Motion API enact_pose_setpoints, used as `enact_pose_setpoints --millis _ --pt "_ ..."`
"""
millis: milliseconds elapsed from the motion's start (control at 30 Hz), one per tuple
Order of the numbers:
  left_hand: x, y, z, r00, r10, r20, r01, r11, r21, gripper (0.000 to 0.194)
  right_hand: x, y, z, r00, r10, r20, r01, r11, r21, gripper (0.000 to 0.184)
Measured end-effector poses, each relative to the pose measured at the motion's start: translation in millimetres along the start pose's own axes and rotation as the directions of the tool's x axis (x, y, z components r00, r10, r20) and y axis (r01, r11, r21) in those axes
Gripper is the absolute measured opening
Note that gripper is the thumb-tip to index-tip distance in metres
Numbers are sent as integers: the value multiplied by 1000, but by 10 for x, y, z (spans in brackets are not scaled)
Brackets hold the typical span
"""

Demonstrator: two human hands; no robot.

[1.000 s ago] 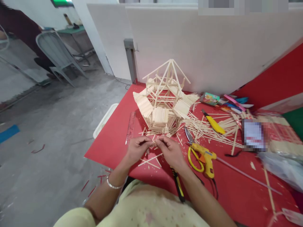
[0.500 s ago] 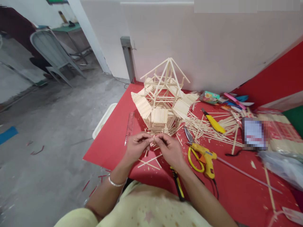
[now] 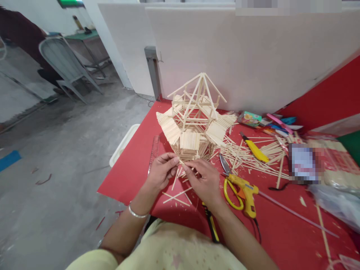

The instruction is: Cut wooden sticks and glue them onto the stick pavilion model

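Observation:
A short piece of wooden stick (image 3: 182, 162) spans the small gap between my two hands. My left hand (image 3: 163, 170) is closed in a pinch at its left end, thumb against forefinger. My right hand (image 3: 204, 179) pinches the other end, its remaining fingers curled. Just beyond them stands a model house of glued wooden sticks (image 3: 190, 141), with slatted lower roof panels and an open pointed frame on top. Loose sticks (image 3: 177, 198) lie crossed on the red table below my hands.
Right of my hands lie yellow-handled scissors (image 3: 233, 195), a yellow glue gun (image 3: 247, 195) and a yellow cutter (image 3: 255, 149) by a heap of sticks (image 3: 242, 157). A clear ruler (image 3: 154, 152) lies left. Another cutter (image 3: 210, 221) rests near my body. A person (image 3: 22, 33) is at far left.
My hands have drawn slightly apart, so the stick piece between the fingertips shows more. The left fingers have lifted a little. The view has tilted slightly upward.

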State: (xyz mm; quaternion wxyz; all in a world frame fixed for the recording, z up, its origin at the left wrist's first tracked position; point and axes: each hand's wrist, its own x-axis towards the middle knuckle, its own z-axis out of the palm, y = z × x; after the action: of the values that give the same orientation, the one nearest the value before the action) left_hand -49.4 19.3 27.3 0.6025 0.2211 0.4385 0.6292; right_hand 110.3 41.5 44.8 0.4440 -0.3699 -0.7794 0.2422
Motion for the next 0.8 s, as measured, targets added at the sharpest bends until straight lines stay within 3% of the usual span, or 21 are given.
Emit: enact_pose_setpoints --millis 133,300,433,800 --pt "60 44 87 998 46 -44 -48 997 -55 29 121 -18 36 981 -143 -133 113 972 -208 10" --pt "119 45 143 986 76 -149 -94 988 -120 27 265 13 122 957 -268 -110 216 913 -347 13" --pt "108 21 169 988 75 -135 -90 990 -106 28 299 64 198 961 -260 -94 195 878 -437 12" --pt "57 -24 274 975 177 -132 -183 983 -33 30 318 69 266 965 -248 -87 181 868 -462 12"
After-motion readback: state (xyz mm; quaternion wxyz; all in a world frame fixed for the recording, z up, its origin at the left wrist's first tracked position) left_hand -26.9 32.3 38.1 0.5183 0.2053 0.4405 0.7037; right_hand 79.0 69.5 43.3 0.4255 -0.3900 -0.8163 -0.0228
